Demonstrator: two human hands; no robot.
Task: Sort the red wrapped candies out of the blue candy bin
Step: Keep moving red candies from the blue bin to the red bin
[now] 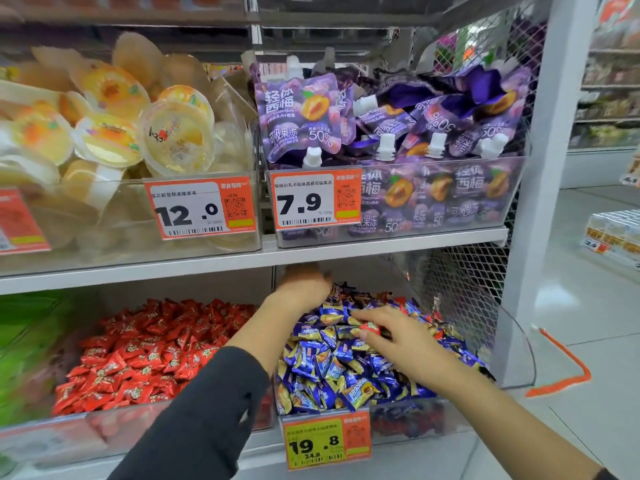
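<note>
We take the blue candy bin [408,422] as our landmark — a clear plastic bin on the lower shelf, heaped with blue and yellow wrapped candies [322,368]. Our right hand [394,336] reaches over the heap from the right, palm down. Its thumb and forefinger close in a pinching grip on a red wrapped candy [370,328] that sits on top of the blue pile near the middle of the bin; the other fingers spread loosely over the wrappers. More red wrappers [398,301] show toward the back of the bin, among the blue ones.

Our left hand [304,284] is at the back left corner of the bin, up under the edge of the upper shelf [381,245]. It is blurred and its fingers point away from us, so we cannot tell whether it holds anything or how far it is closed. Its forearm crosses the bin's left wall, with a black sleeve [201,410] pushed up.

Just left of the blue candy bin stands a second clear bin full of red candies [138,355]. On the front of the blue bin hangs an orange price tag [327,441] reading 19.8.

Directly above the bin, on the upper shelf, sits a bin of purple pouches [398,133] with white spouts and a tag marked 7.9 [315,199]. Left of that — above the red candies — are clear cups of yellow jelly [173,140] with a tag marked 12.0 [202,207].
</note>
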